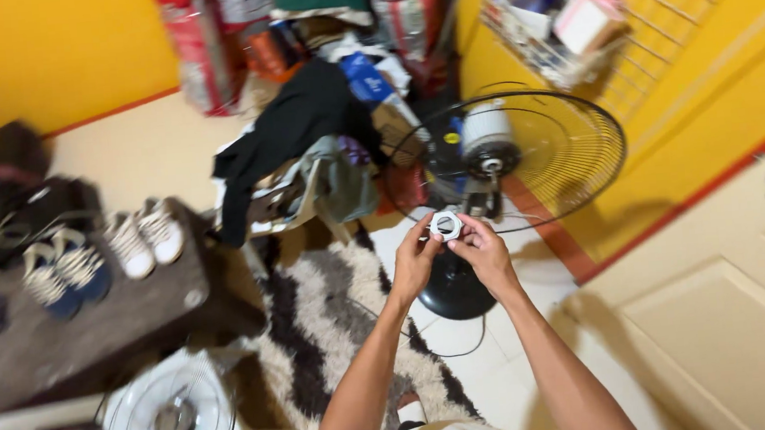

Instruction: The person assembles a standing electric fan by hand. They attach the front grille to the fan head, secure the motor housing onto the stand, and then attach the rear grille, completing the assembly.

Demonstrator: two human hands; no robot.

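landmark: we take the fan [505, 155], a standing one with a round black wire rear guard, its motor hub bare at the middle.
nut: white plastic ring nut [445, 225], notched rim, just below and in front of the hub.
left hand [415, 260]: we see fingers pinched narrow on the nut's left side.
right hand [484, 251]: gripping the nut's right side.
open room: pale floor tiles right of the fan base, up to the door [735, 305].
edges: shaggy black-and-white rug [328, 328] left of the base; white guard [163, 428] far lower left.
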